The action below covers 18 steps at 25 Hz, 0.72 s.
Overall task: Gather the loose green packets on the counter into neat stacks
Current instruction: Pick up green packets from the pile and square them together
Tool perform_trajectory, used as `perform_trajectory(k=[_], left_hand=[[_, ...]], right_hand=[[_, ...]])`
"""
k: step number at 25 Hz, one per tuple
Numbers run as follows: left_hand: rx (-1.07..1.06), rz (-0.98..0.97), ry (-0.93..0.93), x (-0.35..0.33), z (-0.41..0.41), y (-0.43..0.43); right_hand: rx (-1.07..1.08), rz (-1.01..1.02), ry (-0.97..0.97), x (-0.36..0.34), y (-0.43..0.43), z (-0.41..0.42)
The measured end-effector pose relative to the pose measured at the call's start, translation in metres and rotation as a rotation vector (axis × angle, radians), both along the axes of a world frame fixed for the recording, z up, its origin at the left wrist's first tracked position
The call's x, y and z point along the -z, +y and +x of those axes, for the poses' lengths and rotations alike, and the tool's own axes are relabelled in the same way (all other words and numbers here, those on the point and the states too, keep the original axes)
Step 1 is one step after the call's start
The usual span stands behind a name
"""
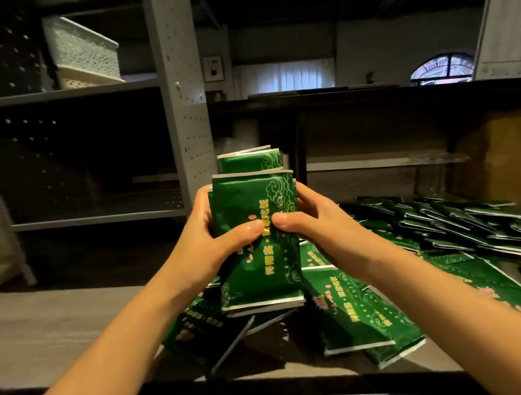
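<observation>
Loose packets (354, 309) crowd the counter (41, 329) beneath the held stack (259, 261)

Yellow chars run down the green packets (251, 203), too blurred to read. No other txt legible.

Open counter (57, 321) at left; green packets (450, 241) heaped across the right, shelf post (185, 108) behind.

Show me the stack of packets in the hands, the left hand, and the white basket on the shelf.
stack of packets (261, 274): head view, lower face of the front packet.
left hand (220, 238): head view, back of the hand.
white basket (83, 50): head view, its side wall.
</observation>
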<state>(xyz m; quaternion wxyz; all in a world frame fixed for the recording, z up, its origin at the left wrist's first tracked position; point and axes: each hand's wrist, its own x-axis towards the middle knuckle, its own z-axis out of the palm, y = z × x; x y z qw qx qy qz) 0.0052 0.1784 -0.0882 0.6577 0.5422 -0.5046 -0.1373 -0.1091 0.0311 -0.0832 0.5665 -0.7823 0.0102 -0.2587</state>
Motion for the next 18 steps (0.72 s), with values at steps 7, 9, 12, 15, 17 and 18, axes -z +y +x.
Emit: perform_trajectory(k=[7,9,12,15,17,18], left_hand=[[-0.12,-0.015,0.001,0.012,0.032,0.075],[-0.132,-0.04,-0.017,0.015,0.048,0.094],[-0.208,-0.101,-0.06,0.023,0.068,0.113],[-0.272,-0.174,-0.05,0.034,0.085,0.119],[-0.296,-0.213,-0.031,0.044,0.094,0.119],[-0.301,-0.231,-0.007,0.05,0.097,0.119]], right_hand=[[-0.065,-0.063,-0.04,0.009,0.066,0.042],[-0.09,-0.049,-0.031,0.015,0.082,0.06],[-0.094,-0.084,-0.024,0.025,0.103,0.094],[-0.131,-0.035,-0.034,0.033,0.119,0.119],[-0.172,0.011,-0.053,0.039,0.13,0.132],[-0.19,0.032,-0.062,0.042,0.134,0.137]])
